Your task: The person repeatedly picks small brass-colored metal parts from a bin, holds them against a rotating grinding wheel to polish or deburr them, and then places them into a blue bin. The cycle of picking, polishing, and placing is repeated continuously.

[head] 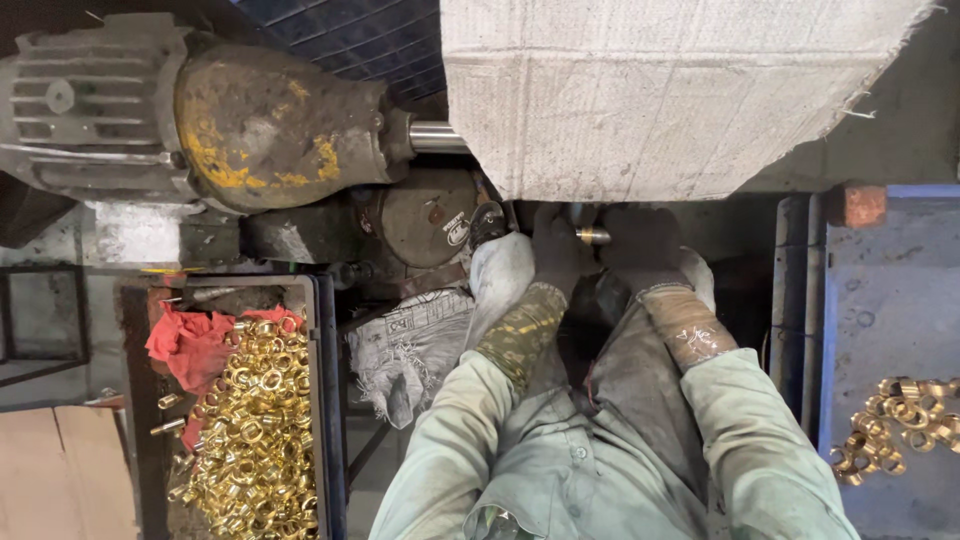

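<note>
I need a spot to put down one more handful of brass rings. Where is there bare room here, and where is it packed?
The blue tray on the right is mostly bare: only a small cluster of brass rings lies near its right edge. The left crate is heaped with brass rings and a red rag. Under the buffing wheel, both gloved hands crowd a brass piece.

Metal workshop: grimy motor, buffing wheel, trays of brass rings.
</note>
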Motion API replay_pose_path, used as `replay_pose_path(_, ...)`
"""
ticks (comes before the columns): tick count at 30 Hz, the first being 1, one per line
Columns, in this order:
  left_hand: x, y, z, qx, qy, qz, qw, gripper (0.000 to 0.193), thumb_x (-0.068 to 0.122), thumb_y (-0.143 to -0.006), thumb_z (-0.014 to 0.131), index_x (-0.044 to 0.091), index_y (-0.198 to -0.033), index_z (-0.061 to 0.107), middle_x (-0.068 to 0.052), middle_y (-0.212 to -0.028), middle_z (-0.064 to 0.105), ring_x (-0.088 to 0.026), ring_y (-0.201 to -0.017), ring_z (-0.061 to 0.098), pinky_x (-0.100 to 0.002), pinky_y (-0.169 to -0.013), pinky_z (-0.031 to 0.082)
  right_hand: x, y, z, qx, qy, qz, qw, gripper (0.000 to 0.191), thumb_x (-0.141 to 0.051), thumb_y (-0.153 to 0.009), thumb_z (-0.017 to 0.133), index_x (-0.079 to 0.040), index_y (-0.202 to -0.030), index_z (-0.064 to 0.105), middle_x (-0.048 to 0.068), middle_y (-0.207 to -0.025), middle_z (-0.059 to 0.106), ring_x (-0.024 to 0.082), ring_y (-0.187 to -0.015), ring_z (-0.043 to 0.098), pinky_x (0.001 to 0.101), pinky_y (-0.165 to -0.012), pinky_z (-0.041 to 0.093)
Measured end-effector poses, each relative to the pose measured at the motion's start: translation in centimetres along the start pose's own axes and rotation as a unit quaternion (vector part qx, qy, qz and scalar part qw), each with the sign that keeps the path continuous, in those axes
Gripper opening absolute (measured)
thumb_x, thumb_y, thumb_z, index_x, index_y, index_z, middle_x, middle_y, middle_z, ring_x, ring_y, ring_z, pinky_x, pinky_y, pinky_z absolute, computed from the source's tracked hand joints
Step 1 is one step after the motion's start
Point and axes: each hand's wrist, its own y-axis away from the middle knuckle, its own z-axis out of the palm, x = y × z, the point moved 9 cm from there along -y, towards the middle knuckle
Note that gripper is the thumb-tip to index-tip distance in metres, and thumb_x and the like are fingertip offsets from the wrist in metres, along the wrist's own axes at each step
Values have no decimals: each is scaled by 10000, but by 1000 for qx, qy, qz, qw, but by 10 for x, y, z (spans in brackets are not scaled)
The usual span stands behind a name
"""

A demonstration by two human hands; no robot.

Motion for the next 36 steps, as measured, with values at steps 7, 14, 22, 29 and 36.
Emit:
replay_pose_path(7,33,12,13,67,-327,283,899,718,499,-620,926,147,-1212,722,-165,-1050,600,-424,-1211,504,-464,-1002,494,3,-8,-5,-22,-27,24,999,169,-288,-743,726,-156,-830,785,104,-841,760,304,-835,746,462,-720,564)
replay_pose_path(14,11,-1,16,10,-314,190,930,730,545,-585,877,62,-1108,717,-112,-1116,632,-331,-1285,458,-391,-1093,454,5,-5,-4,0,-5,10,1000,181,-255,-716,736,-148,-856,779,106,-859,757,304,-858,742,459,-758,569)
replay_pose_path(22,4,-4,32,-102,-447,178,871,502,668,-619,813,261,-913,795,-79,-1020,637,-348,-1266,438,-394,-1217,376,8,-1,-1,24,-28,21,999,204,-252,-680,752,-148,-855,770,109,-857,753,325,-884,725,468,-773,558)
replay_pose_path(29,15,3,23,-20,-413,231,881,1041,612,-584,815,220,-1504,526,-136,-1034,619,-361,-1181,468,-403,-1069,431,9,-1,5,35,3,18,999,208,-257,-679,746,-152,-856,767,109,-851,749,323,-847,731,471,-746,559)
replay_pose_path(36,11,-10,25,-63,-261,150,952,945,632,-660,780,97,-1398,531,-138,-1200,641,-323,-1161,497,-432,-1132,402,10,2,4,66,-2,17,998,208,-257,-688,740,-165,-874,763,100,-859,751,319,-843,725,467,-758,545)
